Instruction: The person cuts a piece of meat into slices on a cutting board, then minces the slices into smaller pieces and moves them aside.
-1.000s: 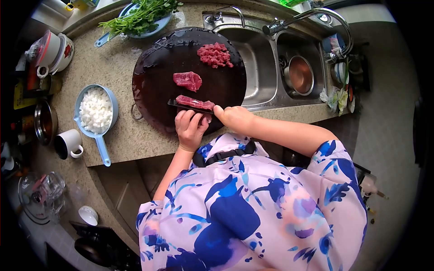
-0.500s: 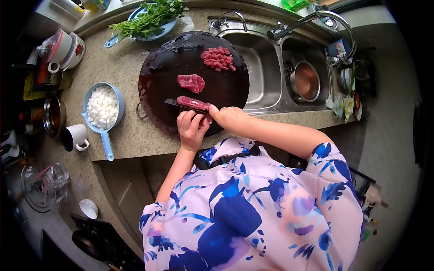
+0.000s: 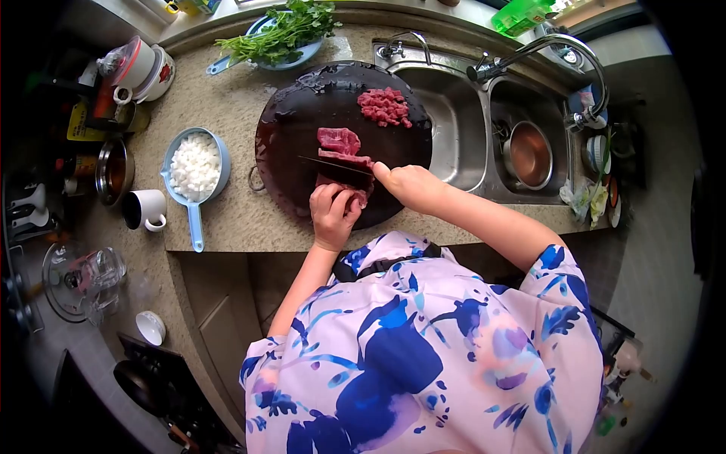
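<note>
Right hand: I see my right hand [image 3: 406, 184] shut in a full grip round the handle of the knife [image 3: 336, 167], at the 4 o'clock edge of the cutting board [image 3: 291, 136].
Knife: the blade lies across the lower half of the board, its tip towards 9 o'clock. From this height I cannot tell whether the edge is down on the board.
Left hand: my left hand [image 3: 333, 213] sits at the board's 6 o'clock with the fingers [image 3: 342, 201] curled under. The knuckles are just beside the blade's near side, and the fingertips press on the meat slab [image 3: 358, 197].
Meat slab: red and raw, mostly hidden under my left fingers, on the near side of the blade.
Cut strip: a long thin cut strip [image 3: 346, 159] lies along the far side of the blade, close against it.
Meat chunk: a thicker meat chunk [image 3: 338, 139] sits near the board's centre, just at 12 o'clock of the strip.
Diced meat: a heap of diced meat [image 3: 384, 107] lies at the board's 1 o'clock, well apart from the knife.
Scoop: a blue scoop [image 3: 195, 168] of white cubes stands at 9 o'clock of the board, with a white mug [image 3: 145, 209] at its 8 o'clock.
Greens: leafy greens [image 3: 283, 30] lie on a blue plate at the board's 11 o'clock.
Sink: the steel sink [image 3: 452, 132] is at 3 o'clock, and a pot [image 3: 529, 155] sits in its far basin.
</note>
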A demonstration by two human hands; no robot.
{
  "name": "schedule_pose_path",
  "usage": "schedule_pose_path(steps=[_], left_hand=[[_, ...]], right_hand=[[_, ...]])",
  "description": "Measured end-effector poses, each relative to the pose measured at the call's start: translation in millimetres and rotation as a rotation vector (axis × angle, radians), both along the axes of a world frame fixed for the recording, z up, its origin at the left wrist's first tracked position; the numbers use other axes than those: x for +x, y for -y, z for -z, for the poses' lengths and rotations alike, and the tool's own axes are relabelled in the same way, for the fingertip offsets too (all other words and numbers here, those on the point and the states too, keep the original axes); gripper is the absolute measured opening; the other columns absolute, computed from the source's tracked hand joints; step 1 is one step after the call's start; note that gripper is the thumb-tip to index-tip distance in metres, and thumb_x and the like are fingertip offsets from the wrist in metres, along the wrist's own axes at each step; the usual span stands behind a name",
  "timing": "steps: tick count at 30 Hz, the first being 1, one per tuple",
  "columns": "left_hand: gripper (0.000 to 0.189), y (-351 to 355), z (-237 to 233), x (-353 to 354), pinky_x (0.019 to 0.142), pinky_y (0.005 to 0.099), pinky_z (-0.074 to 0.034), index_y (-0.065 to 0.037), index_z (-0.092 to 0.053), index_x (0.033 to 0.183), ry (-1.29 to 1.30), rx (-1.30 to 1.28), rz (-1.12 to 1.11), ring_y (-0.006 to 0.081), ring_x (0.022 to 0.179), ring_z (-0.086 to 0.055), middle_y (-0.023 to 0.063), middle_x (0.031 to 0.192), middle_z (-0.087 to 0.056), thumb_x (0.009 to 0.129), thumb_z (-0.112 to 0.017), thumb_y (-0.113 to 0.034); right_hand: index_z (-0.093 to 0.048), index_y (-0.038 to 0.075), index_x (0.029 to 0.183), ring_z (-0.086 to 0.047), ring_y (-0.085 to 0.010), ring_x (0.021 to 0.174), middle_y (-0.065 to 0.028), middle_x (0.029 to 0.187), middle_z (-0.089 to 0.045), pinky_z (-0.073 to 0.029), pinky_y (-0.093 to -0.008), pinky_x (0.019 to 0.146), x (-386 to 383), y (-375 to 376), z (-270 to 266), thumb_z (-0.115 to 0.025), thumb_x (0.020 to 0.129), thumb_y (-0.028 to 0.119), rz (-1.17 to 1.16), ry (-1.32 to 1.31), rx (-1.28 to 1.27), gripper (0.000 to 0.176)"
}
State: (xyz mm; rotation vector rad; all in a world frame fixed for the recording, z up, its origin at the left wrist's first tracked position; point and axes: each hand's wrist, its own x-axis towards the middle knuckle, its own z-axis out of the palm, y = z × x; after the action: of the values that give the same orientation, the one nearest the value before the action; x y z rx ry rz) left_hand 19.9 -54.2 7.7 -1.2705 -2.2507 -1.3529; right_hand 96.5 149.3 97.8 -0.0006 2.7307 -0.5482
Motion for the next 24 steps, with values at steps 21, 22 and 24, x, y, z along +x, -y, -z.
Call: schedule_pose_path(steps=[21,22,24], left_hand=[[0.028,-3.0,2.0,2.8,0.09,0.0453,-0.045,-0.005,-0.067,0.099,-0.019,-0.036,0.0,0.0343,0.102,-0.054,0.0114,0.106,-0.057,0.073,-0.077,-0.008],[0.027,-2.0,1.3,1.9,0.09,0.0453,-0.045,-0.005,-0.067,0.099,-0.02,-0.045,0.004,0.0342,0.102,-0.054,0.0113,0.106,-0.057,0.073,-0.077,-0.009],[0.027,0.7,0.5,1.8,0.09,0.0454,-0.045,-0.006,-0.068,0.099,-0.012,-0.058,0.006,0.0341,0.102,-0.054,0.0111,0.107,-0.057,0.074,-0.076,-0.009]], right_hand=[[-0.041,0.001,0.103,-0.069,-0.0402,0.073,-0.0199,0.074,-0.067,-0.054,-0.0473,0.061,-5.5,23.9,27.1,-0.057,0.088,0.008,0.035,0.015,-0.086,0.023],[-0.042,0.002,0.103,-0.069,-0.0394,0.075,-0.0198,0.076,-0.068,-0.054,-0.0474,0.062,-16.8,28.4,28.2,-0.057,0.089,0.01,0.05,0.001,-0.137,0.022],[-0.043,0.002,0.102,-0.07,-0.0388,0.076,-0.0197,0.077,-0.069,-0.055,-0.0476,0.063,-19.9,29.4,24.1,-0.056,0.09,0.013,0.068,-0.008,-0.178,0.02]])
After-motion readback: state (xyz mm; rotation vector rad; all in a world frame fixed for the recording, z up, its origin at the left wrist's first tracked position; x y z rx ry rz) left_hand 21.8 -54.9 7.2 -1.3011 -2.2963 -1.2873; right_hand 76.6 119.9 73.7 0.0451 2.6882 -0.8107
